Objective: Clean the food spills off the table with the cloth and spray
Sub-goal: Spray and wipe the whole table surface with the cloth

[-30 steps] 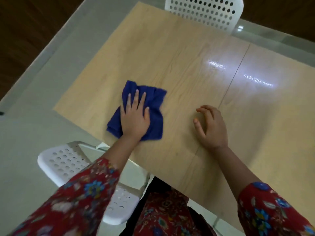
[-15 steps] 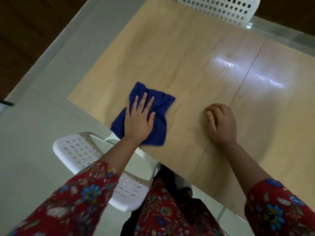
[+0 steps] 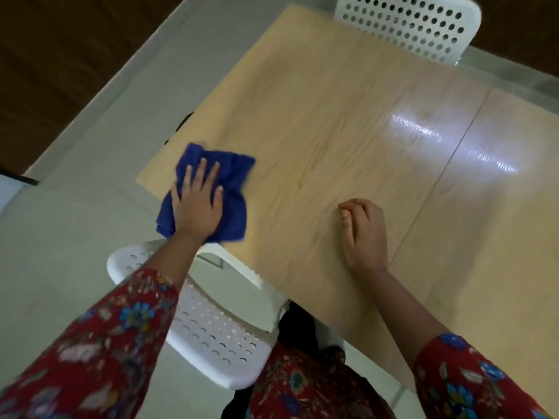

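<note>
A crumpled blue cloth lies on the light wooden table, near its front left corner. My left hand presses flat on the cloth with the fingers straight and spread. On the bare tabletop to the right rests my right hand, its fingers loosely curled and holding nothing. No spray bottle is in view. I see no food spill on the wood, only a bright glare patch at the right.
A white perforated chair stands under the table's front edge, just below my left arm. A second white chair is at the far side. Pale floor lies to the left of the table.
My left hand has slid the cloth leftward, close to the table's left corner and front edge. My right hand has stayed resting in place. The camera view has shifted.
</note>
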